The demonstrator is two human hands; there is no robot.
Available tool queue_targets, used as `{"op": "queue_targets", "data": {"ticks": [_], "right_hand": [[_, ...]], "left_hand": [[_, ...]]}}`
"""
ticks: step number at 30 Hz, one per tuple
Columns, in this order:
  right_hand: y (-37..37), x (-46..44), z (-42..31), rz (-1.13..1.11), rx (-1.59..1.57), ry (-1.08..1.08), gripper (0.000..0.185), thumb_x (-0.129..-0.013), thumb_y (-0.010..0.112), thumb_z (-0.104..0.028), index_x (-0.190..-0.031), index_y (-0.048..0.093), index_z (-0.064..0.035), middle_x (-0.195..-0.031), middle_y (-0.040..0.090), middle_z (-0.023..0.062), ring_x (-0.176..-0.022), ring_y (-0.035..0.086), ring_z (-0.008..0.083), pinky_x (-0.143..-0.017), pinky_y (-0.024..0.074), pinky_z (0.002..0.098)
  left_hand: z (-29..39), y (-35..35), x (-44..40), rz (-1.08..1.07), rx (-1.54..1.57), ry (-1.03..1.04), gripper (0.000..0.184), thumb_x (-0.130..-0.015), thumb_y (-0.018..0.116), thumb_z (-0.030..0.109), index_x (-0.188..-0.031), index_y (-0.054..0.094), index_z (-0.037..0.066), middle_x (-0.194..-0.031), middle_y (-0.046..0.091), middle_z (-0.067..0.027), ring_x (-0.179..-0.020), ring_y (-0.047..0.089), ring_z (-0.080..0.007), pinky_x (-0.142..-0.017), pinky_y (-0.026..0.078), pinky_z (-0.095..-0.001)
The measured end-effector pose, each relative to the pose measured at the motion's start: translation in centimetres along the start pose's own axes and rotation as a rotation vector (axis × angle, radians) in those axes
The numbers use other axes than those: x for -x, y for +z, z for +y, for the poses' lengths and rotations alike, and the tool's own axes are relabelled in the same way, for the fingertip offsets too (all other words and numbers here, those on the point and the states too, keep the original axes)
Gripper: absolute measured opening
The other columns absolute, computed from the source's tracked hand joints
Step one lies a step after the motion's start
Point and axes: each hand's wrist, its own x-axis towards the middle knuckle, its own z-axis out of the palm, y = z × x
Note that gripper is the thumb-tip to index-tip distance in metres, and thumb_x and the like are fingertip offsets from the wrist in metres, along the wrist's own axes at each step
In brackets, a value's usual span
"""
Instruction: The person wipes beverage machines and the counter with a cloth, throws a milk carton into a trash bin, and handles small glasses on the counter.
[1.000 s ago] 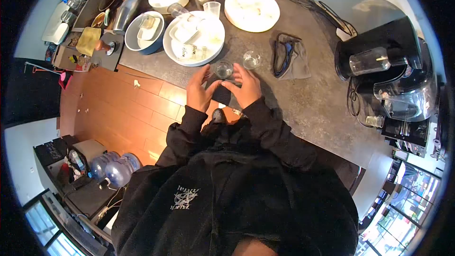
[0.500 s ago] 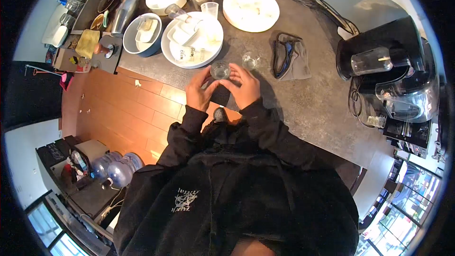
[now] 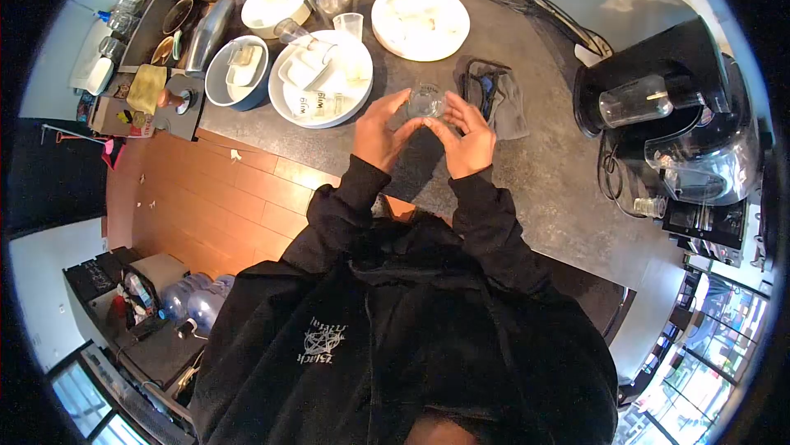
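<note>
My left hand (image 3: 380, 130) and my right hand (image 3: 469, 136) close their fingertips around a small clear glass (image 3: 427, 102) over the grey counter. Fingers grip it from both sides, thumbs meeting at its near edge. Whether a second glass sits under or behind it, I cannot make out. Just right of the glass lie a grey cloth pouch (image 3: 508, 109) and dark-framed glasses (image 3: 476, 87). On the left, near my left hand, a white bowl (image 3: 362, 87) holds plastic containers and printed packets.
Behind stand a round white dish (image 3: 421, 21), a metal shaker (image 3: 329, 0) and a small clear cup (image 3: 349, 25). A blue-grey bowl (image 3: 216, 83) sits further left. A black machine (image 3: 658, 74) with cables occupies the counter's right side.
Both hands have moved right and slightly up with the glass, to where another glass stood. Only one glass outline shows between my hands now. The camera view has shifted slightly.
</note>
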Motion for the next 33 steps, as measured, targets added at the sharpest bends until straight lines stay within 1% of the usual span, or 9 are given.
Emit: {"op": "queue_targets", "data": {"ticks": [4,7,12,14,17,19,29,32,33], "right_hand": [[0.4,0.2,1.3,-0.024,-0.001,0.052,0.048,-0.074,0.076,-0.013,-0.117,0.059,-0.0022,-0.102,0.063,0.0153,-0.092,0.063,0.0234,-0.077,0.0507,0.0342],[0.4,0.1,1.5,-0.066,0.005,0.05,0.047,-0.076,0.075,-0.008,-0.119,0.057,0.0001,-0.108,0.062,0.015,-0.096,0.061,0.0195,-0.082,0.0497,0.03],[0.5,0.0,2.8,-0.092,-0.014,0.025,0.048,-0.075,0.075,-0.011,-0.118,0.058,-0.0013,-0.106,0.062,0.0151,-0.095,0.062,0.0222,-0.081,0.0504,0.0324],[0.5,-0.1,3.1,-0.082,-0.047,-0.003,0.049,-0.074,0.076,-0.013,-0.118,0.058,-0.0029,-0.104,0.063,0.0148,-0.092,0.063,0.0235,-0.079,0.0507,0.0341],[0.1,-0.2,3.3,-0.125,-0.027,0.043,0.049,-0.074,0.076,-0.013,-0.118,0.057,-0.0026,-0.105,0.062,0.0147,-0.093,0.063,0.0233,-0.079,0.0512,0.0336],[-0.2,-0.4,3.3,-0.188,0.002,0.054,0.048,-0.078,0.074,-0.011,-0.12,0.055,0.0015,-0.111,0.059,0.0163,-0.099,0.061,0.0223,-0.084,0.0507,0.0322],[-0.5,-0.9,3.8,-0.244,-0.077,0.051,0.047,-0.076,0.075,-0.012,-0.117,0.057,0.0008,-0.111,0.058,0.0148,-0.099,0.061,0.023,-0.084,0.0507,0.0328],[-0.5,-1.0,2.6,-0.152,0.018,-0.036,0.044,-0.075,0.076,-0.013,-0.114,0.059,-0.0009,-0.111,0.058,0.0138,-0.097,0.061,0.0244,-0.081,0.0505,0.0333],[-0.4,-1.0,1.9,-0.067,0.057,-0.147,0.042,-0.074,0.076,-0.014,-0.111,0.06,-0.0018,-0.109,0.059,0.0133,-0.096,0.061,0.0252,-0.08,0.05,0.0334]], "left_hand": [[-0.1,0.1,0.5,-0.031,-0.024,-0.12,0.05,-0.072,0.077,0.01,-0.118,0.059,0.004,-0.106,0.065,-0.0144,-0.092,0.064,-0.023,-0.079,0.051,-0.0319],[-0.2,0.2,0.8,-0.036,-0.016,-0.173,0.049,-0.072,0.077,0.011,-0.117,0.059,0.002,-0.106,0.065,-0.0147,-0.092,0.064,-0.0232,-0.08,0.051,-0.0319],[0.2,0.6,1.1,-0.027,-0.019,-0.246,0.049,-0.072,0.077,0.013,-0.117,0.059,0.001,-0.105,0.065,-0.0152,-0.093,0.065,-0.0234,-0.08,0.051,-0.0317],[0.3,0.9,1.3,-0.006,0.052,-0.299,0.046,-0.07,0.077,0.013,-0.111,0.061,0.001,-0.104,0.064,-0.0166,-0.091,0.065,-0.0284,-0.077,0.052,-0.0342],[0.8,1.0,1.3,-0.004,-0.014,-0.299,0.046,-0.071,0.077,0.012,-0.112,0.06,0.001,-0.104,0.064,-0.017,-0.091,0.066,-0.0274,-0.077,0.052,-0.0335],[0.8,1.2,1.5,0.001,-0.027,-0.307,0.046,-0.071,0.076,0.012,-0.113,0.06,0.001,-0.104,0.064,-0.0169,-0.092,0.066,-0.0274,-0.077,0.052,-0.0334],[1.1,2.2,2.3,0.073,-0.031,-0.321,0.045,-0.072,0.076,0.009,-0.114,0.06,0.001,-0.106,0.063,-0.0154,-0.09,0.065,-0.0261,-0.077,0.053,-0.0331],[1.8,1.6,2.4,0.122,-0.029,-0.309,0.042,-0.073,0.076,0.011,-0.111,0.061,0.001,-0.103,0.063,-0.015,-0.089,0.065,-0.0261,-0.077,0.053,-0.0322],[1.8,1.2,2.5,0.123,-0.029,-0.309,0.042,-0.073,0.076,0.011,-0.111,0.061,0.001,-0.103,0.063,-0.015,-0.089,0.065,-0.0261,-0.077,0.053,-0.0322]]}}
